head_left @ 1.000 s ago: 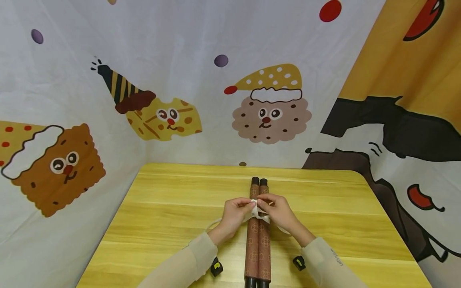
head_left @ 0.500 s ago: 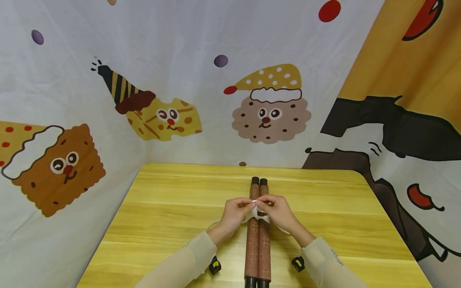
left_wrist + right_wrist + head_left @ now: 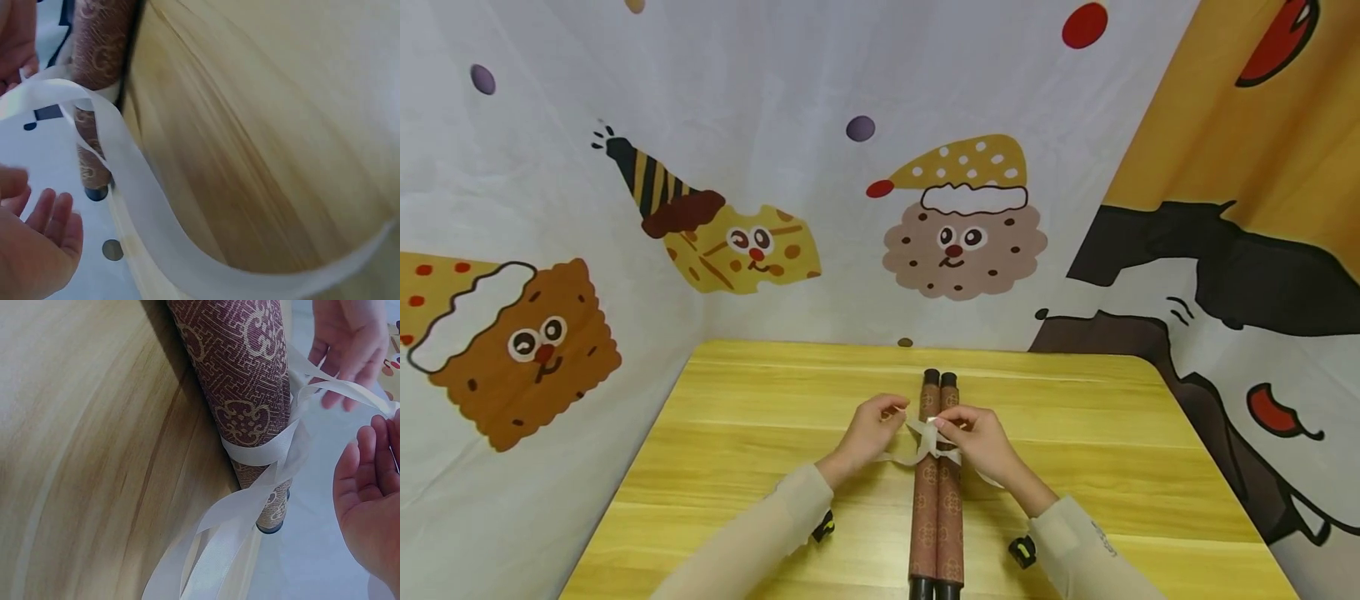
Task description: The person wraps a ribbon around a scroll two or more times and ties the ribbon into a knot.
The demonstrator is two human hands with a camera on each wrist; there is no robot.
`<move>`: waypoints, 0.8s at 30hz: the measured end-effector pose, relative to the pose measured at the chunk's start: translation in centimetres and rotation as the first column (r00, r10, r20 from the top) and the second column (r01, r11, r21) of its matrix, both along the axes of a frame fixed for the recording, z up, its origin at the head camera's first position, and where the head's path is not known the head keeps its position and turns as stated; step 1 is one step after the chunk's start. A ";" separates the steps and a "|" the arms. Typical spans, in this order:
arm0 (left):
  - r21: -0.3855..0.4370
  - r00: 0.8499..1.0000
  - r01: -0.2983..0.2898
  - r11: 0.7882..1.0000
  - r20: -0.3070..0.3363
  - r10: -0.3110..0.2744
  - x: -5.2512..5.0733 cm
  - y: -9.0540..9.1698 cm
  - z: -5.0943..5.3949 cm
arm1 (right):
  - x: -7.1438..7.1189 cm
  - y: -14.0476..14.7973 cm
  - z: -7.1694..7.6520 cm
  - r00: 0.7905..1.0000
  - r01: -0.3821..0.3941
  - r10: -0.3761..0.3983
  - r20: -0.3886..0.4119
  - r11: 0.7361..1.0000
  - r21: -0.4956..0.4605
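Drawn off to the left, the person's left hand [image 3: 871,429] now stands apart from the right hand [image 3: 977,429]; half a second ago their fingertips met over the ribbon [image 3: 930,437]. Its sleeve [image 3: 790,508] has shifted outward with it, while the right hand keeps its place.

Behind everything hangs a printed cloth [image 3: 790,100], and below it spreads the wood-grain table [image 3: 737,400]. On the table, near its middle, lie two brown patterned rolls [image 3: 927,508] side by side, touching or nearly so. Their long axis runs from the person's side towards the cloth, so one black end points near and the other far. Both hands work over the farther half, one on either side, and the ribbon crosses the rolls between them.

Right is the nearer hand: its fingers reach over the rolls and pinch the ribbon above them. Left sits just beside the rolls with fingers loosely bent, and no ribbon shows between them, though the head view leaves the thumb tip hard to read. A short flap of ribbon points towards that hand without visibly reaching it.

Lower down, the ribbon passes around the rolls, and loose lengths trail out to both sides. Smallest are two black objects with yellow marks, one beside each sleeve.
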State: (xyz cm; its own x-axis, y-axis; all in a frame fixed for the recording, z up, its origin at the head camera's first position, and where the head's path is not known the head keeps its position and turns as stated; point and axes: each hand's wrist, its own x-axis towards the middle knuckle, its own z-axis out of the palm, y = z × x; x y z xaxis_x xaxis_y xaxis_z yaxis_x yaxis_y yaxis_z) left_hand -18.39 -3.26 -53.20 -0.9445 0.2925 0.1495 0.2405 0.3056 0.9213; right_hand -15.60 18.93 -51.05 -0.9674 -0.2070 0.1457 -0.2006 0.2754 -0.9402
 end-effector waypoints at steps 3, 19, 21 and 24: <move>-0.117 0.998 0.059 0.991 -0.030 -0.063 -0.4 0.1 -0.4 | 0.1 0.1 0.0 1.000 -0.001 0.001 0.003 1.000 -0.010; -0.621 0.934 -0.061 0.781 -0.312 -0.175 -0.7 2.2 -1.8 | 0.4 -0.2 0.3 0.998 0.020 -0.019 0.055 1.000 -0.010; -0.598 0.936 -0.072 0.798 -0.318 -0.154 -0.6 2.3 -1.9 | 0.5 -0.1 0.3 0.998 0.019 -0.019 0.052 1.000 0.004; -0.543 0.942 -0.078 0.836 -0.314 -0.116 -0.6 2.3 -1.8 | 0.6 0.0 0.4 0.999 0.017 -0.017 0.044 1.000 0.017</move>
State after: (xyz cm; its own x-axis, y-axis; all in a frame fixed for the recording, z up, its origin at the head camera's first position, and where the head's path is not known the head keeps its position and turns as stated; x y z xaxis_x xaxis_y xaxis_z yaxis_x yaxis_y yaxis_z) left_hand -18.97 -1.00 -55.02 -0.8642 0.4343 0.2542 0.5027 0.7214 0.4763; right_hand -15.01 18.90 -50.62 -0.9762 -0.1926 0.0995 -0.1542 0.2944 -0.9431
